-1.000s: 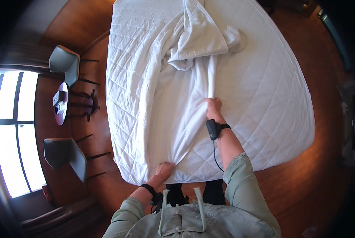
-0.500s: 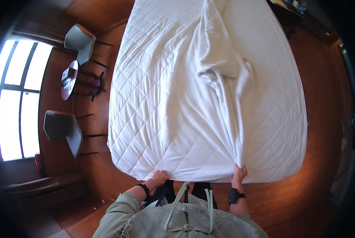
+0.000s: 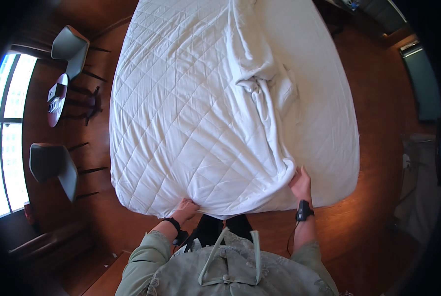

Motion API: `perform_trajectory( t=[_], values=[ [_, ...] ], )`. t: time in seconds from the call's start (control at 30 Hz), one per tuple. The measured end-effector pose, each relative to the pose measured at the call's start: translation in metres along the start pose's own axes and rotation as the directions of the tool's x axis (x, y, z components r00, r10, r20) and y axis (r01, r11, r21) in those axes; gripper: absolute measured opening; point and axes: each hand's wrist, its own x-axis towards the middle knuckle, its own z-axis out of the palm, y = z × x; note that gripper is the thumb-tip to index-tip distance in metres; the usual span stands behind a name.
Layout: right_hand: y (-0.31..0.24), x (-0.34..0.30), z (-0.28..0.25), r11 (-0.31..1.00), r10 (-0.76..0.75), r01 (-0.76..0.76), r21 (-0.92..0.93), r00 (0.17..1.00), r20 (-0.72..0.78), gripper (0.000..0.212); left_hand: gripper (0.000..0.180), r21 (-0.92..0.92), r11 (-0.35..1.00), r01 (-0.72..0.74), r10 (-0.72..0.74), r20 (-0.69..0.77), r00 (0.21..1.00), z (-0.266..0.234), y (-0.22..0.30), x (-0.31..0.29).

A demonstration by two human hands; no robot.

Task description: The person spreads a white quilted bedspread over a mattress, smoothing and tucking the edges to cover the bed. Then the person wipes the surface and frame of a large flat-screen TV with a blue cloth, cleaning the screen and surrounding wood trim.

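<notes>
A white quilted mattress pad (image 3: 171, 113) covers the left and middle of a large bed. Its loose right part lies bunched in a thick ridge of folds running from the far end toward me. To the right of the folds shows the smoother white mattress (image 3: 324, 123). At the foot of the bed my left hand (image 3: 185, 209) is closed on the pad's near edge, fingertips partly hidden in the cloth. My right hand (image 3: 301, 184) is farther in over the mattress, its fingers at the pad's bunched right edge and seemingly gripping it.
On the left stand two grey chairs (image 3: 57, 165) and a small round table (image 3: 57, 101) with items on it, beside a bright window (image 3: 6, 163). Brown flooring (image 3: 378, 98) surrounds the bed. A dark piece of furniture is at the far right.
My right hand has moved away from the bed's near edge, farther up and to the right, carrying the pad's edge along. The pad looks flatter in the middle. My left hand stays at the foot edge.
</notes>
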Motion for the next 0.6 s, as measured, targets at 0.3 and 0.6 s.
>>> perform_trajectory(
  t=[0.3, 0.6],
  values=[
    [-0.027, 0.058, 0.005, 0.916, -0.042, -0.069, -0.395, 0.964, -0.264, 0.030, 0.022, 0.053, 0.993, -0.105, 0.109, -0.071, 0.991, 0.005, -0.010, 0.001],
    [0.118, -0.101, -0.136, 0.803, -0.404, 0.595, 0.027, 0.578, -0.709, 0.035, 0.024, 0.079, 0.997, -0.026, 0.033, -0.084, 0.996, 0.016, -0.009, -0.002]
  ],
)
